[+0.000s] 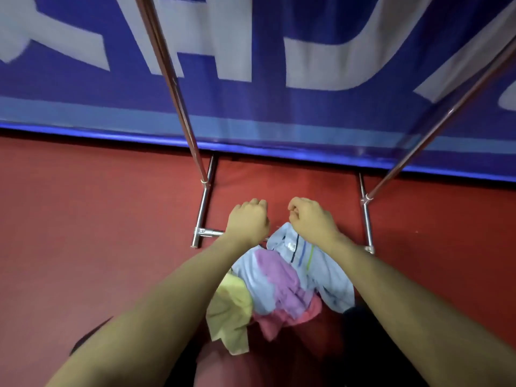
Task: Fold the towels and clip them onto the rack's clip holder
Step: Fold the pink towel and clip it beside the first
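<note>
Both hands are curled into fists above the towels: the left hand (248,222) grips nothing visible, the right hand (310,216) pinches the blue towel (290,247). Pink (279,277) and yellow (231,311) towels lie heaped nearer the person, with the rack (205,196) behind on the floor (83,219).

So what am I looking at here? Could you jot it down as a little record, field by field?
setting: red floor with a blue banner behind
rack: metal rack, two slanted poles rising from feet on the floor
towels: loose pile of towels, light blue, pink, yellow, unfolded, below the hands
left hand: left hand curled into a fist above the rack's low bar
right hand: right hand fingers closed, at the top edge of the light blue towel; grip unclear
clips: none visible
</note>
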The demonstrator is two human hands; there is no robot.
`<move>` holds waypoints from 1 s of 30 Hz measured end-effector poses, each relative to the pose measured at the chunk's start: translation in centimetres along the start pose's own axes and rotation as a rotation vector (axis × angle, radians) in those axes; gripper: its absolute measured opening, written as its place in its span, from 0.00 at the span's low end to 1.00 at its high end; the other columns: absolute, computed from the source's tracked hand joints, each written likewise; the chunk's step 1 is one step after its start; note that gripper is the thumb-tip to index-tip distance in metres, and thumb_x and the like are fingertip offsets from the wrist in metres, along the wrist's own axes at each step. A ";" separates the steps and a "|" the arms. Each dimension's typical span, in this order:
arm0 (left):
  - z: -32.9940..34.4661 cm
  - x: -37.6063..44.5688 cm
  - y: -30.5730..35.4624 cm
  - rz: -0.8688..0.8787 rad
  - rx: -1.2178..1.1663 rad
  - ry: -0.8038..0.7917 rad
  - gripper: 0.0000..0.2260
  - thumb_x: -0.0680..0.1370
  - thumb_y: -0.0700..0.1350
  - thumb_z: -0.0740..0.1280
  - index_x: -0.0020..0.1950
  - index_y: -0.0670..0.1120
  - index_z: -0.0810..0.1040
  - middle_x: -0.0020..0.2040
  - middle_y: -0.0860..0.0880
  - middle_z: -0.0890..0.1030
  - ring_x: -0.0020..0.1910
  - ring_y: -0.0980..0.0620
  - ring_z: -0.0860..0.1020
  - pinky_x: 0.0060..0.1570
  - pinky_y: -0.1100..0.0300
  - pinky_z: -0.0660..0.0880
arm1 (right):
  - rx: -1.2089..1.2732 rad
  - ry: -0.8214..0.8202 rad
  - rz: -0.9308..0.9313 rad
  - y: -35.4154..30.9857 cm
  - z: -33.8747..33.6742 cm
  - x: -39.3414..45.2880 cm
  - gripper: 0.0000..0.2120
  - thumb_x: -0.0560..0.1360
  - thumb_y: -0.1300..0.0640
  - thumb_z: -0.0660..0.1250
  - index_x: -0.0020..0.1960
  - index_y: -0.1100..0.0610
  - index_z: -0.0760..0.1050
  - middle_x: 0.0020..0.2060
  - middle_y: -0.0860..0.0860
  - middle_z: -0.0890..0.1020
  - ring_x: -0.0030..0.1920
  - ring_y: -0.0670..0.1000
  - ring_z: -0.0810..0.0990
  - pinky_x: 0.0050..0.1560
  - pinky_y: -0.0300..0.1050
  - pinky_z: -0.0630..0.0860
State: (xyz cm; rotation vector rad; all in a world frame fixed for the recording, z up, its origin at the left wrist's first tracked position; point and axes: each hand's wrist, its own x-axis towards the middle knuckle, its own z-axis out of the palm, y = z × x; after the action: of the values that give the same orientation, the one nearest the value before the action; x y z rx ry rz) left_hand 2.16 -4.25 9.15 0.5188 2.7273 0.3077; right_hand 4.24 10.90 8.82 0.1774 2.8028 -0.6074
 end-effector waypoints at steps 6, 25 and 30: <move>10.1 4.8 -1.5 0.016 0.001 -0.201 0.14 0.76 0.42 0.60 0.61 0.41 0.71 0.59 0.43 0.75 0.59 0.41 0.73 0.56 0.52 0.67 | -0.011 -0.140 0.096 6.7 10.3 3.2 0.08 0.75 0.61 0.58 0.48 0.58 0.75 0.48 0.56 0.80 0.50 0.59 0.78 0.43 0.49 0.73; 23.7 6.1 -4.0 0.096 -0.054 -0.394 0.18 0.79 0.48 0.59 0.67 0.43 0.67 0.66 0.45 0.70 0.65 0.44 0.66 0.61 0.54 0.62 | 0.090 -0.144 -0.106 10.6 21.7 3.0 0.10 0.67 0.53 0.49 0.35 0.54 0.67 0.33 0.55 0.78 0.36 0.56 0.76 0.40 0.44 0.52; 17.9 5.8 -2.9 0.051 -0.136 -0.253 0.18 0.78 0.48 0.60 0.68 0.47 0.68 0.64 0.48 0.72 0.63 0.45 0.68 0.59 0.55 0.62 | 0.136 -0.004 -0.107 8.6 16.2 2.4 0.07 0.76 0.62 0.60 0.39 0.57 0.68 0.40 0.60 0.79 0.40 0.61 0.76 0.39 0.41 0.52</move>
State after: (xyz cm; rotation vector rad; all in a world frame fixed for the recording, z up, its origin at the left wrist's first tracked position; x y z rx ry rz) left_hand 2.88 -2.06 -9.72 0.5498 2.4328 0.4075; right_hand 7.26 12.01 -9.40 0.0525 2.7816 -0.8230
